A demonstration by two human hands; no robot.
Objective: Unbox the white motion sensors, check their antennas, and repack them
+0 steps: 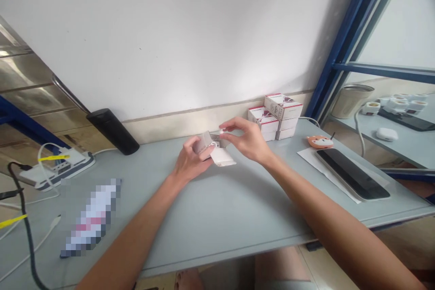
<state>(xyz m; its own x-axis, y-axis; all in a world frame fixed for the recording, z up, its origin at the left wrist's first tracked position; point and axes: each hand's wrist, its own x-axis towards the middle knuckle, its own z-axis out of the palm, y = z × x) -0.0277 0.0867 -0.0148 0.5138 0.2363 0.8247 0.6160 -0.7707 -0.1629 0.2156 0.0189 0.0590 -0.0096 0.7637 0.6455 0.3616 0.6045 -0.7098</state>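
Observation:
My left hand (190,159) grips a small white carton (203,143) above the grey table (224,208), near the back wall. An open flap or white insert (222,157) hangs out of the carton toward me. My right hand (245,138) pinches a tiny white piece (221,132) at the carton's open top; what the piece is stays too small to name. Both hands meet at the middle of the table, a little above its surface.
A stack of red-and-white small boxes (276,115) stands right of my hands by the wall. A black tablet (351,173) on white paper and an orange fox-shaped item (319,141) lie at right. A black cylinder (113,130), a power strip (56,168) and cables sit at left.

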